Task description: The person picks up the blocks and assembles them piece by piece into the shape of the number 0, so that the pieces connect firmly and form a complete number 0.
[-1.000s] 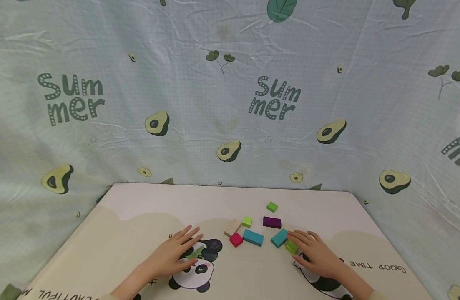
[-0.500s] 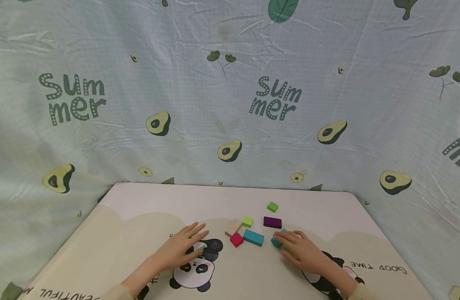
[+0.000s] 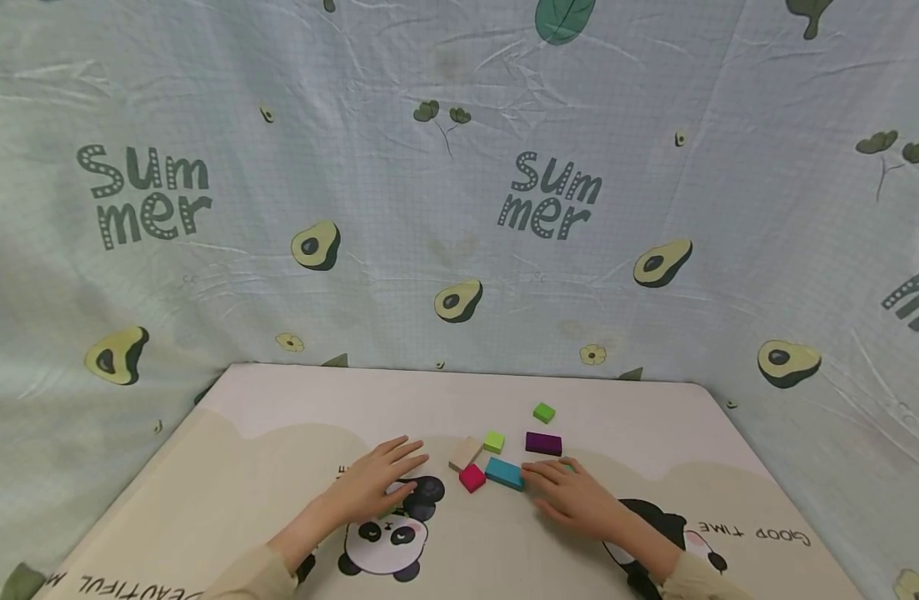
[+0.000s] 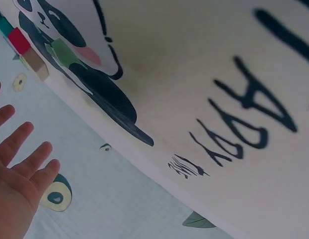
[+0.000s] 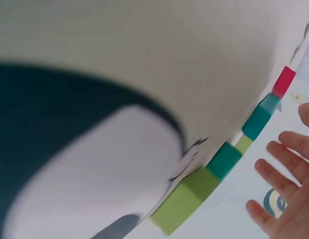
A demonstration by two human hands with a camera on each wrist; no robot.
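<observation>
My left hand (image 3: 369, 485) hovers with spread fingers left of a loose group of toy blocks, holding nothing. In the left wrist view its fingers (image 4: 36, 162) are extended. A red block (image 3: 471, 478), a plain wooden block (image 3: 464, 453) and a yellow-green block (image 3: 493, 442) lie between the hands. My right hand (image 3: 575, 504), palm down, has its fingertips at the right end of a blue block (image 3: 504, 474). It largely hides a teal block (image 5: 224, 160) and a green block (image 5: 187, 199), both seen in the right wrist view. Its fingers (image 5: 275, 177) are spread and hold nothing.
A purple block (image 3: 543, 444) and a small green block (image 3: 544, 413) lie farther back. The pale table (image 3: 294, 392) carries panda prints and lettering. Behind it hangs a curtain (image 3: 399, 208) with avocado prints.
My right hand has moved left over the teal and green blocks to the blue block's end. My left hand has shifted slightly forward and right. The blocks stay put.
</observation>
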